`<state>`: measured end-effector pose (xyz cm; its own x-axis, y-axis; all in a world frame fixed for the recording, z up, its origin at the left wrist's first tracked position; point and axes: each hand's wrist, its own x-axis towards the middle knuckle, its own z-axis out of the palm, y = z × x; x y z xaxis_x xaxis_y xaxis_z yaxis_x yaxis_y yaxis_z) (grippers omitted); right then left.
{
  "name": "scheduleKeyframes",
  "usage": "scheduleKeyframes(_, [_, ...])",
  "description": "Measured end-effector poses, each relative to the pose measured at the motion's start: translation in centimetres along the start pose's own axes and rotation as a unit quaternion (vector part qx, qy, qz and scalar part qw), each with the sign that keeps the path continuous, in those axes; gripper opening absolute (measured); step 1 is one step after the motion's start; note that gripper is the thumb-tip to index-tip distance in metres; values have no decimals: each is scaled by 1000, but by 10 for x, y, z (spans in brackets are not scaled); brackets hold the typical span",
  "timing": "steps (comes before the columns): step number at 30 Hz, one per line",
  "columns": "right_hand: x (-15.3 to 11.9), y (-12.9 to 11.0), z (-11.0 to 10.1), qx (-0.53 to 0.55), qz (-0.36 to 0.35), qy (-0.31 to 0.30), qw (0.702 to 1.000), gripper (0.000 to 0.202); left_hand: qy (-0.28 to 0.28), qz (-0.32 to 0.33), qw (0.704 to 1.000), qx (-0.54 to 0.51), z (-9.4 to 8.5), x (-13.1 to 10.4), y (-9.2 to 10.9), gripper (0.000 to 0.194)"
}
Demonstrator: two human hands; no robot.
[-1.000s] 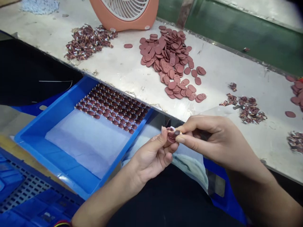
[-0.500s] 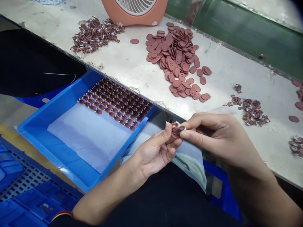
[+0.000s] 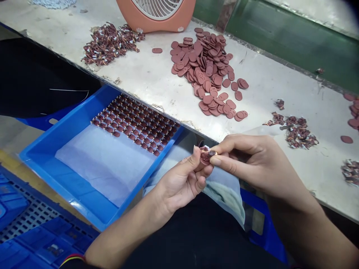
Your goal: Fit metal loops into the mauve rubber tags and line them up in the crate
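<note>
Between my fingertips is a small reddish-brown piece (image 3: 206,156) with white and dark bits on it. My left hand (image 3: 183,179) pinches it from the left with the thumb, the other fingers curled below. The thumb and index finger of my right hand (image 3: 246,157) close on its right side, at a dark bit. Both hands are just off the table's front edge, above my lap. To the left, a blue tray (image 3: 70,190) holds rows of assembled brown pieces (image 3: 134,123) on a pale sheet (image 3: 103,164).
On the table (image 3: 146,78) lie a heap of brown oval discs (image 3: 210,67), a pile of small brown figures (image 3: 109,43) and a smaller cluster (image 3: 300,132). An orange fan (image 3: 157,24) stands at the back. Blue crates (image 3: 30,243) are at the lower left.
Both hands and the piece have shifted very slightly left in the picture, still in the same grip. The view has tilted a little.
</note>
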<state>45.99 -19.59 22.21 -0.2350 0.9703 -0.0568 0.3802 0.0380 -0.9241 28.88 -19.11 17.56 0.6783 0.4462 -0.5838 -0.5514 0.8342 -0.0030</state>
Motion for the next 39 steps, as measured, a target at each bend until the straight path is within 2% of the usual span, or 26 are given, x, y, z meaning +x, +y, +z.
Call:
scheduleKeyframes(5, [-1, 0, -1, -4, -2, 2, 1000, 5, -6, -4, 1000, -2, -1, -1, 1, 27])
scheduleKeyframes(12, [-1, 2, 0, 13, -15, 5, 1000, 10, -44, -6, 999, 3, -3, -2, 2, 26])
scheduleKeyframes(16, [-1, 1, 2, 4, -49, 33, 998, 9, -63, -8, 997, 31, -5, -1, 5, 32])
scheduleKeyframes(18, [-2, 2, 6, -28, -82, 65, 994, 9, -49, 39, 996, 64, -8, -1, 5, 35])
scheduleKeyframes(20, [-2, 4, 11, -89, -130, 107, 982, 9, 7, 142, 984, 107, -11, -3, 3, 37])
scheduleKeyframes(23, [-2, 11, 25, -219, -230, 190, 929, 12, 85, 325, 926, 173, -15, -8, -2, 32])
scheduleKeyframes(25, [-1, 16, 36, -273, -288, 229, 889, 20, 88, 390, 890, 218, -17, -10, -5, 28])
scheduleKeyframes(29, [4, 25, 54, -303, -354, 235, 853, 30, 77, 429, 859, 270, -20, -10, -4, 24])
scheduleKeyframes(34, [14, 27, 65, -311, -363, 216, 851, 27, 111, 454, 844, 263, -21, -9, 1, 21])
scheduleKeyframes(37, [11, 23, 65, -315, -370, 207, 849, 28, 159, 444, 840, 269, -27, -9, 5, 24])
scheduleKeyframes(39, [4, 21, 61, -322, -375, 187, 849, 25, 226, 452, 808, 302, -42, -9, 16, 28])
